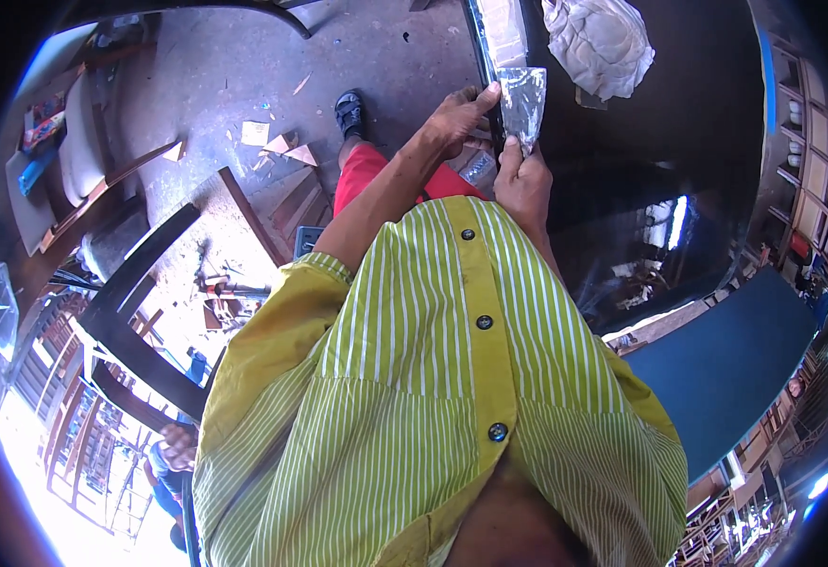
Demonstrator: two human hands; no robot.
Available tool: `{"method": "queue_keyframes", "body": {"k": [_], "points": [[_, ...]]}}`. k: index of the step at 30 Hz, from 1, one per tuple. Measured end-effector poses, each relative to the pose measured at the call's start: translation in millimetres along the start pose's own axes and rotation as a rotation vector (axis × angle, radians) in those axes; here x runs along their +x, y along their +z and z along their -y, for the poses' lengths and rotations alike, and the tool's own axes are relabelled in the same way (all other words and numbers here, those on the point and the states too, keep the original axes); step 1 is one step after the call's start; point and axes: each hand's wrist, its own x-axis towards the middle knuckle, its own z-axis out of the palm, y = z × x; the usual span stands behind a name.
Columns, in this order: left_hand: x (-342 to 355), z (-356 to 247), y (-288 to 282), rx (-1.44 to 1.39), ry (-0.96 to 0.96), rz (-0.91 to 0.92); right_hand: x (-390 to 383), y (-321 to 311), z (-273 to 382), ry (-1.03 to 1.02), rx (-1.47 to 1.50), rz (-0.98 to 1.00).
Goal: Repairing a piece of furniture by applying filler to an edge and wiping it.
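Scraper (524,99): flat flared blade, grey, smeared with whitish residue; narrow end partly covered. Held at the left edge of the table (622,142), broad end pointing away from the wearer, wide face up toward the camera. Whether blade touched table: could not tell. Table itself dark, glossy, broad, throwing back bright reflections from its nearer part.

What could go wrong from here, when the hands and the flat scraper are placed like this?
1. The left hand has its thumb right beside the blade of the scraper, so a slip might nick it.
2. The right hand holds the scraper close to the glossy dark surface; a tilted corner could scratch it.
3. Wood scraps lie near the dark shoe; a careless step might land on them.
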Motion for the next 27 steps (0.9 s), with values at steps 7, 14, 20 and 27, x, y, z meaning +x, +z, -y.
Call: {"method": "queue_keyframes", "body": {"k": [7, 14, 20, 27], "points": [[1.4, -6.7, -0.4, 0.063, -0.079, -0.006, 9.0, 4.7, -11.4, 0.012, -0.027, -0.031], [-2.1, -3.4, -7.5, -0.047, 0.083, 0.01, 25.9, -48.6, -23.6, 0.53, 1.048, 0.355], [-0.5, -12.6, 1.2, 0.366, 0.46, -0.269, 19.1, -75.8, -44.8, 0.338, 1.02, 0.159], [29.7, -18.3, -39.2, 0.166, 0.334, -0.364, 1.7, -46.1, -45.6, 0.427, 0.901, 0.202]]}}
